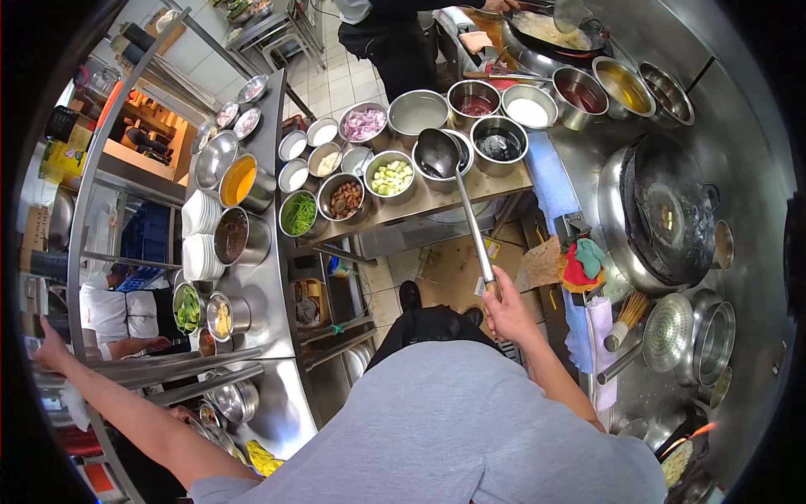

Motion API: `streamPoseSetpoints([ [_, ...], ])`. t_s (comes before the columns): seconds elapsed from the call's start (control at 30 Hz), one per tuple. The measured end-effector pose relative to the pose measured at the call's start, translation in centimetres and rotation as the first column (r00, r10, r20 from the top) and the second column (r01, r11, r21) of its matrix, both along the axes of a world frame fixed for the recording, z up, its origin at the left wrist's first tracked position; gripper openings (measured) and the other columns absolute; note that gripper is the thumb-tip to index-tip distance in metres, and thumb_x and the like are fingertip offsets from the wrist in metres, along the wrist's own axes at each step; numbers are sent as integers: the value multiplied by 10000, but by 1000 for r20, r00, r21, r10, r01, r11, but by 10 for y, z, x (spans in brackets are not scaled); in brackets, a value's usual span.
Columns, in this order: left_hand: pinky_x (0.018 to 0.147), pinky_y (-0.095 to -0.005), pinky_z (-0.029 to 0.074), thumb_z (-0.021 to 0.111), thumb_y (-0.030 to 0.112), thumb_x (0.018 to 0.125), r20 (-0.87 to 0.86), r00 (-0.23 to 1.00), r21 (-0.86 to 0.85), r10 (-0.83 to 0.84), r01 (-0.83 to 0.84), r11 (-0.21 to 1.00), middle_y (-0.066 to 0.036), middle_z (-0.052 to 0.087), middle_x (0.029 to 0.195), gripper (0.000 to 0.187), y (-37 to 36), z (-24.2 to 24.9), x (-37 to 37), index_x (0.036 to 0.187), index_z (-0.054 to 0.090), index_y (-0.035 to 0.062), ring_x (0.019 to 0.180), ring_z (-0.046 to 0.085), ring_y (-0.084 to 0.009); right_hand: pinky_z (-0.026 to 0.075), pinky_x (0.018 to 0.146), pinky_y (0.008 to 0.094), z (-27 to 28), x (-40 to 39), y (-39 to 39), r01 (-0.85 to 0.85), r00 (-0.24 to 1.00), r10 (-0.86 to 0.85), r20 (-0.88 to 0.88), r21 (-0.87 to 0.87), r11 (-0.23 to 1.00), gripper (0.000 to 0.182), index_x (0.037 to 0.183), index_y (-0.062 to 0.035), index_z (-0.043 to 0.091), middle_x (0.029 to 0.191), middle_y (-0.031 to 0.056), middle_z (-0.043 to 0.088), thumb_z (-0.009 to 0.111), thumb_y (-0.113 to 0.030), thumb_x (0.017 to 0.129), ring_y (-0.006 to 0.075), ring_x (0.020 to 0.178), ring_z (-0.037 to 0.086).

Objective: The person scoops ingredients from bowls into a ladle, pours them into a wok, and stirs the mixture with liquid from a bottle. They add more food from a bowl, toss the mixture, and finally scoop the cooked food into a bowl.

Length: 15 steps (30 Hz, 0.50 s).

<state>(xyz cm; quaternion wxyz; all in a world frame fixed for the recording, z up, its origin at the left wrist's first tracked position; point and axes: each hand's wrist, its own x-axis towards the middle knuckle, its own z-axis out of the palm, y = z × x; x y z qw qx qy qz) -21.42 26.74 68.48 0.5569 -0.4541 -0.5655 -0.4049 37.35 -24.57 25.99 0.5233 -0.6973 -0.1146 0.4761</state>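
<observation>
My right hand (508,312) is wrapped round the handle of a long steel ladle (476,231). Its dark bowl rests over a steel pot (435,178) in the row of seasoning pots, with the handle slanting back toward me. Far to the left, my left hand (55,349) reaches out past a metal rail to the shelving, one digit pointing up and the others partly lost at the dark edge of the view. Near the ladle stand a pot of chopped pale-green vegetable (392,178), a pot of dark liquid (499,144) and a pot of clear liquid (418,112).
A wok (672,210) sits on the stove at right, near a perforated strainer (668,332) and bamboo brush (628,317). Flame shows by another pan (677,462). Stacked white bowls (201,214) line the left counter. A co-worker (388,50) stands ahead; another person (126,315) is beyond the shelving.
</observation>
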Motion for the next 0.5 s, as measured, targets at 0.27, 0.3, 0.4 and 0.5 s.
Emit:
streamPoseSetpoints([
  [0.27,916,-383,422,704,481,689,424,889,-12,-174,198,980,-237,543,1116,776,78,-4,-30,1161,482,-93,1039,528,-323,370,358,211,20,36,-42,474,596,135,-792,482,737,438,1361,-177,247,697,27,393,393,-142,950,56,417,373],
  [0.3,914,-381,422,702,473,694,419,892,-31,-170,201,979,-234,543,1116,767,78,-6,-24,1165,480,-91,1038,528,-319,374,367,210,30,38,-49,510,543,218,-811,525,682,443,1365,-168,246,702,28,399,396,-147,950,55,422,381],
  [0.4,911,-376,422,694,449,709,394,906,-103,-157,214,971,-224,544,1116,741,71,-19,2,1176,476,-83,1035,527,-308,383,378,204,52,43,-76,591,558,249,-792,590,551,474,1388,-143,216,703,24,395,398,-152,950,45,422,379],
  [0.5,907,-371,421,686,426,724,378,905,-154,-195,270,951,-213,544,1116,716,74,-34,40,1188,471,-75,1032,527,-297,376,376,210,62,44,-112,575,753,-76,-653,599,557,485,1390,-172,215,711,20,397,413,-163,947,61,422,380],
])
